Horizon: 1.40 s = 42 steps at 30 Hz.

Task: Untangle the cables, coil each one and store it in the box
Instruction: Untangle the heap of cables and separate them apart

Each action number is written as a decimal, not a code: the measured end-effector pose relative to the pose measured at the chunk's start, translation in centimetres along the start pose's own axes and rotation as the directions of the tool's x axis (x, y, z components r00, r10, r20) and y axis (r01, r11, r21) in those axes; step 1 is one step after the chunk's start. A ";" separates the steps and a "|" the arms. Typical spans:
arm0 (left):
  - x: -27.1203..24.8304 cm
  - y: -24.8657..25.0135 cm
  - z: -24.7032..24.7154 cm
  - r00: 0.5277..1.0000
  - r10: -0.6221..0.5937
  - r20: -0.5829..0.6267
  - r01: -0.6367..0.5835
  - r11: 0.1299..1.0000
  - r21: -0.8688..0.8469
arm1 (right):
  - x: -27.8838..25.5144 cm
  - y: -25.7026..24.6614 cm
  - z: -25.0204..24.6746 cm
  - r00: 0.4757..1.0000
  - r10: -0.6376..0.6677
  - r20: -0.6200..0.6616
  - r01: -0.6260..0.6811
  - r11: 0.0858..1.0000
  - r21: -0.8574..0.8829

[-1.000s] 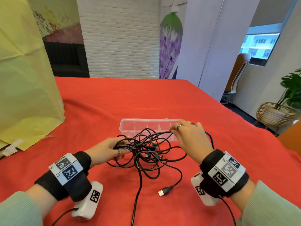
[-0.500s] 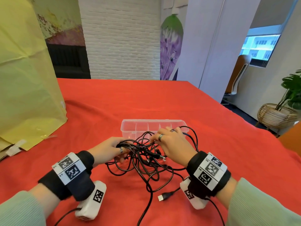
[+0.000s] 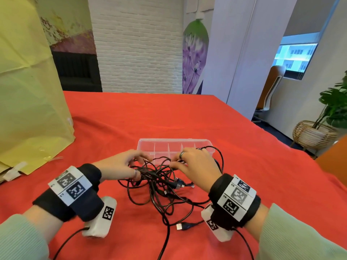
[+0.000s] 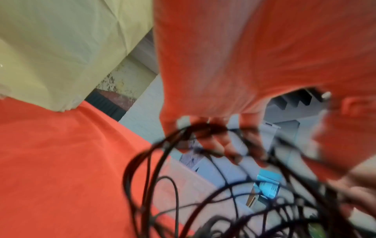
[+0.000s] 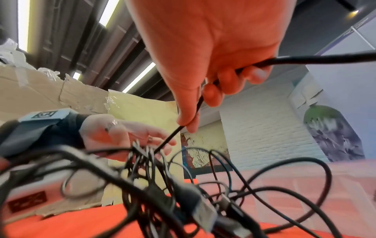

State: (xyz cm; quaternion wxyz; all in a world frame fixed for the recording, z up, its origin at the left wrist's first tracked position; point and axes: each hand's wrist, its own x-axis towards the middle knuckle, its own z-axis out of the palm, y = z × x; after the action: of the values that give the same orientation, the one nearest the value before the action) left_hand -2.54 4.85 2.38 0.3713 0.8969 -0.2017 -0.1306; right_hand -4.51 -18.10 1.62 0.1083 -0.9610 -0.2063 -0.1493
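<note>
Cables (image 3: 159, 186): black tangle on the red tablecloth (image 3: 131, 119).
Box (image 3: 148, 149): clear, at the tangle's 12 o'clock.
Right hand (image 3: 195, 166): at 2 o'clock, fingers curled round one black cable (image 5: 305, 60).
Left hand (image 3: 118, 167): at 10 o'clock, on the strands; grasp unclear.

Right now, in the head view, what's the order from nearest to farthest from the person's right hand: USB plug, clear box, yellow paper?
From the right hand:
1. Clear compartment box, just beyond it.
2. USB plug, on the red cloth, back toward the person.
3. Yellow paper, far off to the left.
</note>
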 end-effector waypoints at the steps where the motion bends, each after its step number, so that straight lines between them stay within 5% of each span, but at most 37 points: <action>1: -0.1 0.5 -0.2 0.999 0.013 -0.032 -0.014 1.000 -0.026 | 0.0 -0.1 -0.2 1.000 0.004 -0.017 -0.004 1.000 0.001; 5: 0.7 3.6 1.8 0.976 0.141 -0.168 -0.174 0.964 -0.203 | 0.4 -1.7 -1.4 0.997 -0.031 -0.067 0.029 0.999 -0.028; 10: 2.0 3.6 3.1 0.989 0.146 0.017 -0.146 0.989 -0.003 | 0.7 -0.5 -4.8 0.969 0.114 -0.220 -0.082 0.985 0.151; 14: 1.9 2.7 3.0 0.988 0.146 0.050 -0.150 0.986 0.074 | 1.1 4.0 -7.3 0.851 0.288 -0.439 -0.137 0.929 0.343; 19: 1.4 0.9 1.5 0.989 0.143 0.033 -0.147 0.964 0.224 | 0.0 9.9 -8.8 0.682 0.515 -0.519 -0.286 0.841 0.459; 20: 1.2 0.6 1.4 0.989 0.140 0.046 -0.147 0.959 0.241 | -0.3 10.8 -8.5 0.690 0.550 -0.471 -0.341 0.821 0.458; 23: 1.1 0.4 1.7 0.985 0.125 0.121 -0.155 0.944 0.292 | -0.9 11.0 -5.9 0.827 0.543 -0.149 -0.501 0.830 0.246; 28: 1.6 1.1 2.7 0.980 0.138 0.141 -0.182 0.907 0.380 | -0.9 3.6 -1.9 0.994 0.092 -0.054 -0.096 0.992 -0.078; 30: 1.5 1.8 3.1 0.980 0.157 0.120 -0.194 0.879 0.436 | -0.6 0.6 -0.4 0.984 -0.148 -0.095 0.125 0.969 -0.213; 33: 0.7 2.4 3.3 0.983 0.173 0.064 -0.181 0.847 0.499 | 0.6 -0.8 0.8 0.892 -0.390 -0.227 0.295 0.884 -0.362; 37: -0.2 0.5 2.7 0.968 0.238 -0.074 -0.183 0.880 0.438 | 1.2 0.3 -0.1 0.931 -0.361 -0.061 0.340 0.913 -0.225; 39: -0.5 -0.2 2.6 0.916 0.391 -0.094 -0.300 0.821 0.486 | 0.6 0.7 -0.1 0.954 -0.298 0.024 0.299 0.952 -0.063; 42: -0.7 -0.3 2.5 0.852 0.518 -0.072 -0.446 0.793 0.415 | 0.0 1.1 0.1 0.990 -0.131 -0.059 0.136 0.987 0.090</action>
State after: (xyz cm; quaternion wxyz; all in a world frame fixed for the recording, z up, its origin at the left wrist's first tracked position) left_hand -4.07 3.88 0.51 0.2263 0.8781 -0.4112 0.0933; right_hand -4.01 -19.04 1.34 0.1484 -0.9345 -0.2742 -0.1716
